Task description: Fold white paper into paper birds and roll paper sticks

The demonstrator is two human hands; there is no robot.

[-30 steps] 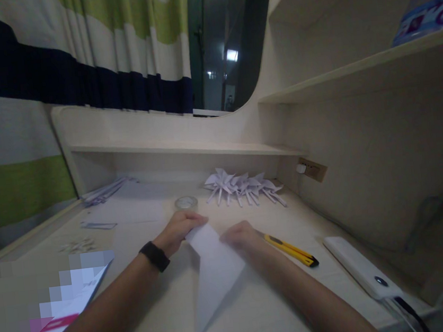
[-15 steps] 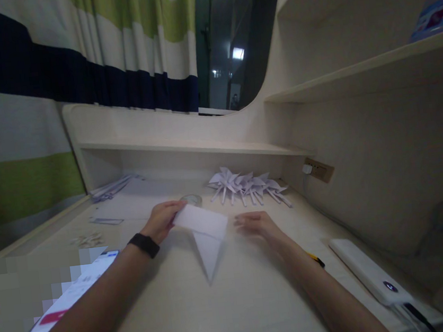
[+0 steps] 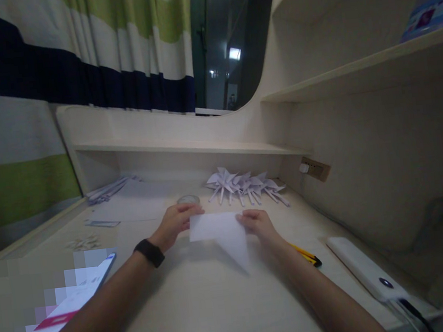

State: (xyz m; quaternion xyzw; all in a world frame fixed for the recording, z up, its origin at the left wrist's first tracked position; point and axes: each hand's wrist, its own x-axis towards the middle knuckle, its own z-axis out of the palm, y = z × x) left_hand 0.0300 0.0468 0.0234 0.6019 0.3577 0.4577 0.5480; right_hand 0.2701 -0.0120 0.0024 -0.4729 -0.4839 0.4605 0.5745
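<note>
A folded sheet of white paper [image 3: 223, 230] is held above the table, with a straight band along its top and a pointed flap hanging down at the right. My left hand [image 3: 176, 223] is closed at the upper left corner of the paper, its fingers along the top edge. At the upper right corner, my right hand [image 3: 258, 223] pinches the paper with the thumb in front. Just behind my left hand lies a roll of clear tape [image 3: 188, 199]. A yellow and black cutter [image 3: 307, 256] is partly hidden beneath my right forearm.
Several paper pinwheels [image 3: 243, 185] lie at the back. White sheets [image 3: 133, 200], rolled paper sticks [image 3: 114, 189], a ruler [image 3: 102, 223] and small pale pieces [image 3: 83, 242] are at the left. A tablet [image 3: 58, 318] lies front left, a white power bank [image 3: 363, 267] at right.
My right hand has come to the paper and taken hold of its right corner. The paper has turned level, and its pointed flap has swung to the right.
</note>
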